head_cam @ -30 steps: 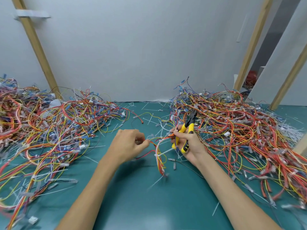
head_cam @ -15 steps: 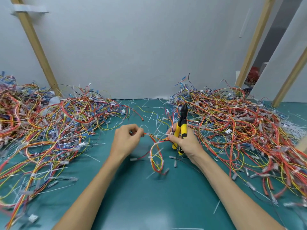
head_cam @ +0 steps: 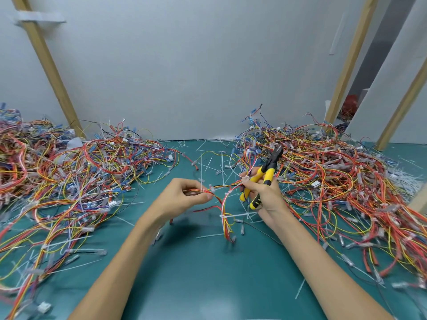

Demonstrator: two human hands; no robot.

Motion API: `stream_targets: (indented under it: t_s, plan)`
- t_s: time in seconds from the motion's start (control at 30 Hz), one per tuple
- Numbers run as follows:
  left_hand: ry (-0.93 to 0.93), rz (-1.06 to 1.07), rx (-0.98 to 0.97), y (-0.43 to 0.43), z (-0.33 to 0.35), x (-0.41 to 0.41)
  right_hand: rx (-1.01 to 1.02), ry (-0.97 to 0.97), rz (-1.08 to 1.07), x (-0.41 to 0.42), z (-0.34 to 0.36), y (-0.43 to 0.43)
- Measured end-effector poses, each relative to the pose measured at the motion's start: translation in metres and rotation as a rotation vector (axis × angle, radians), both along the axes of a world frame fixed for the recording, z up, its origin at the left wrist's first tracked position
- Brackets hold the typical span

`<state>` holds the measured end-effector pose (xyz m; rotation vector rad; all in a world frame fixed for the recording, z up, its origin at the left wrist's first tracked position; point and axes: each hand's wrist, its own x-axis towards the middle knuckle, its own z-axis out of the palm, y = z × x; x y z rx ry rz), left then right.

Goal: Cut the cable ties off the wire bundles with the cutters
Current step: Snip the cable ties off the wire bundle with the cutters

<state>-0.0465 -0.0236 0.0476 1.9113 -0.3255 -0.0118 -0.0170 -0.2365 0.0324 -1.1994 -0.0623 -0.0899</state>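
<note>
Cutters (head_cam: 268,175) with yellow handles sit gripped in the right hand (head_cam: 268,197), tip pointing up. The left hand (head_cam: 182,195) pinches a wire bundle (head_cam: 223,204) stretched between both hands above the teal surface (head_cam: 196,273), a white cable tie (head_cam: 235,215) around its hanging loop.

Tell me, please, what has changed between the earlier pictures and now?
The cutters, upright half a second ago, have tipped so their head points up and right. Nothing was taken or let go: the right hand still grips them, the left hand still pinches the wire bundle.
</note>
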Motion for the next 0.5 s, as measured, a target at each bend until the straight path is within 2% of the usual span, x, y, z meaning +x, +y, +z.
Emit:
stream_targets:
  t_s: [0.1,0.33,0.4,0.5]
  plan:
    - [0.017,-0.059,-0.088,0.0011,-0.0007,-0.0016,-0.003,0.01,0.03,-0.0015,-0.0022,0.0008]
    - [0.058,-0.085,-0.087,0.0082,-0.0022,0.0013,-0.019,0.04,0.025,-0.0026,-0.0026,0.0013]
    - [0.018,-0.061,-0.041,0.0073,-0.0028,0.0018,-0.017,0.052,0.021,-0.0027,-0.0024,-0.0002]
    - [-0.132,0.082,0.171,0.0047,-0.0066,0.0038,-0.04,0.039,0.026,-0.0028,-0.0025,-0.0008]
